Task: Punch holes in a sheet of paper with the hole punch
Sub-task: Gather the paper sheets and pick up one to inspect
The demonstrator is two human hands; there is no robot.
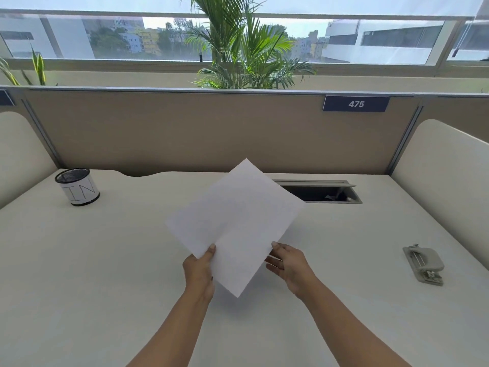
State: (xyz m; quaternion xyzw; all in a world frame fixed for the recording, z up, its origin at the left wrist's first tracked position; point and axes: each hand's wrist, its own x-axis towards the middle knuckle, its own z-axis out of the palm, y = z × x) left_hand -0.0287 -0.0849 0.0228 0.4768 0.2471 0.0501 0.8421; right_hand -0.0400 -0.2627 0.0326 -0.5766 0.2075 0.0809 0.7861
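Here, far left on the desk [105, 260]: a black mesh cup [77, 186] wrapped in a white label with hand-drawn letters, standing upright, well apart from everything else.

Centre: a blank white sheet of paper [235, 221] held up off the desk, turned so one corner points toward the partition [185, 133] and another toward the camera. Left hand [199, 271] grips the sheet's lower left edge, thumb on the upper face, fingers hidden underneath. Right hand [287, 263] is at the lower right edge, thumb tip at the edge, fingers curled below; contact looks light, and I cannot tell whether it is truly pinching the sheet. Both forearms bare.

Right of centre, behind the paper: a cable slot [330, 193] in the desk, its lid raised; the sheet's right corner overlaps its left end in view.

Far right: grey hole punch [423, 263] lying on the desk near the right edge, well apart from the paper and both hands. A dark plate [356, 104] on the partition reads 475.
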